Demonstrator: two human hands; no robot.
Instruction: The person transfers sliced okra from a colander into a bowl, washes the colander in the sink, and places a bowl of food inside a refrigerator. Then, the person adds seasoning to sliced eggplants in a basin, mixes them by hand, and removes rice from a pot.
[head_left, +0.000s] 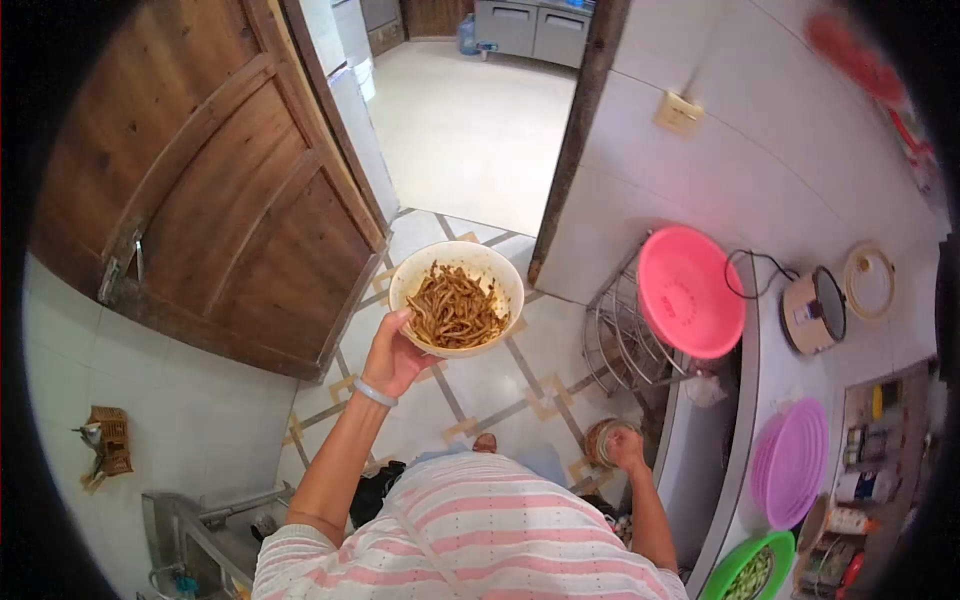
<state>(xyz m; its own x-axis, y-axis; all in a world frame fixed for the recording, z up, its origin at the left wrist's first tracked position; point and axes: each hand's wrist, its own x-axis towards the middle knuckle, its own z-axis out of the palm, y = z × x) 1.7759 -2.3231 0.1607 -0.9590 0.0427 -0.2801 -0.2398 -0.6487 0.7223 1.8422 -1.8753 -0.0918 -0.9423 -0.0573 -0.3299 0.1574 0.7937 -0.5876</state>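
Observation:
My left hand (392, 362) is closed on the rim and side of a white bowl (402, 274), held out in front of me above the tiled floor. Brown, sauce-coated strips of food (456, 308) lie in the bowl. A pale bangle (375, 391) circles my left wrist. Lower on the right, my right hand (627, 448) grips a round glass jar (598, 440) by its upper part. The jar looks brownish inside, but its contents are too small to make out. My right fingers are partly hidden by the hand itself.
A wooden door (220, 180) stands open at left beside a doorway. To the right, a pink basin (690, 290) rests on a wire rack (615, 330). A counter holds a rice cooker (808, 315), purple baskets (790, 465) and a green basin (778, 545). A sink (190, 540) is at lower left.

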